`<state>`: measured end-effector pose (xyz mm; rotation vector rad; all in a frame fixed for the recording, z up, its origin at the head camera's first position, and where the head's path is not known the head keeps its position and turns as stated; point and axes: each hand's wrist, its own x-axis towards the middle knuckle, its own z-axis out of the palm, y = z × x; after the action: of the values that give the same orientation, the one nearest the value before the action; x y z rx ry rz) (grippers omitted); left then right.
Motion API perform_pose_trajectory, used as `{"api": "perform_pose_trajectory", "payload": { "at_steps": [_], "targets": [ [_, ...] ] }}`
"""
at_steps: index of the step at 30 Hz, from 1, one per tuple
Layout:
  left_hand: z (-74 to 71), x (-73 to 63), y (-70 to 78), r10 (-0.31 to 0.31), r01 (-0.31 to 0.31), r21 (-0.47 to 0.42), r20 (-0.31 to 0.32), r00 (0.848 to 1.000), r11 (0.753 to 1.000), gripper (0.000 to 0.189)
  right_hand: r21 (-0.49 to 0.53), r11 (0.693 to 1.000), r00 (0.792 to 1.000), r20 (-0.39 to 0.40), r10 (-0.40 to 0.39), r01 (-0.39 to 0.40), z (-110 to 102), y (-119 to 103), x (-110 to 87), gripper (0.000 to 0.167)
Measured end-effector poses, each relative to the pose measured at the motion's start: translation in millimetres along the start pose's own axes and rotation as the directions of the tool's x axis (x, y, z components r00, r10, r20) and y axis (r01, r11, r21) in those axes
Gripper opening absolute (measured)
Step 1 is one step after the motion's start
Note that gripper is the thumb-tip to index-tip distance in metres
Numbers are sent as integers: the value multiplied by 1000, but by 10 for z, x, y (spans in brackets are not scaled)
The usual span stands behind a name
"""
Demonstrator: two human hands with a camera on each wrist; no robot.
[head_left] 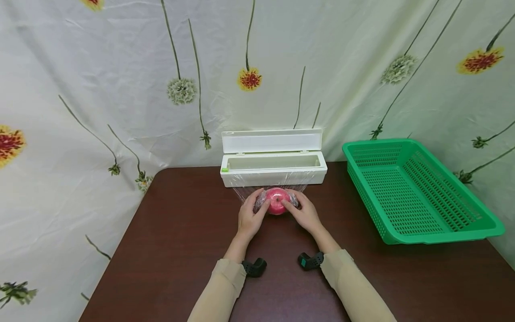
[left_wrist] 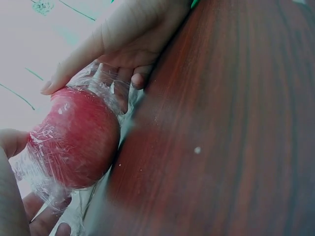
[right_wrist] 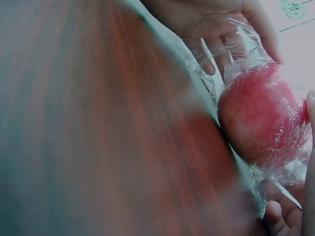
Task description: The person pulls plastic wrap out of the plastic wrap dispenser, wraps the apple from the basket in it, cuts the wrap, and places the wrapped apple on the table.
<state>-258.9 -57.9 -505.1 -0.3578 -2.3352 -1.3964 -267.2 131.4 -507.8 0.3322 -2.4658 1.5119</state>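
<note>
A red apple [head_left: 277, 201] wrapped in clear cling film sits on the table between both hands. My left hand [head_left: 250, 217] grips its left side, thumb on top near the stem hollow and fingers around the bunched film. On the other side my right hand [head_left: 304, 214] holds it the same way. Behind the apple, a sheet of cling film [head_left: 241, 190] stretches back to a white film dispenser box [head_left: 273, 178], whose lid [head_left: 272, 141] stands raised. In the left wrist view the film looks crumpled at both sides of the apple [left_wrist: 78, 140].
A green plastic basket [head_left: 438, 237] stands on the right of the dark brown table [head_left: 173, 250]. A white cloth [head_left: 132, 58] with printed flowers hangs behind the table and at its sides. Each wrist carries a black camera band.
</note>
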Motion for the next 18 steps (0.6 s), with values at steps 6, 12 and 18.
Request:
{"api": "perform_pose_trajectory", "payload": {
  "at_steps": [6, 12, 18],
  "targets": [
    [-7, -8, 6, -36, 36, 5, 13, 999, 999, 45, -27, 999, 1000, 7, -17, 17, 9, 18, 17, 46],
    [10, 5, -19, -51, 51, 11, 19, 999, 999, 46, -65, 997, 998, 53, -27, 30, 9, 33, 26, 65],
    [27, 21, -42, -88, 88, 24, 26, 996, 996, 45, -62, 998, 998, 69, 12, -8, 11, 36, 36, 67]
  ]
}}
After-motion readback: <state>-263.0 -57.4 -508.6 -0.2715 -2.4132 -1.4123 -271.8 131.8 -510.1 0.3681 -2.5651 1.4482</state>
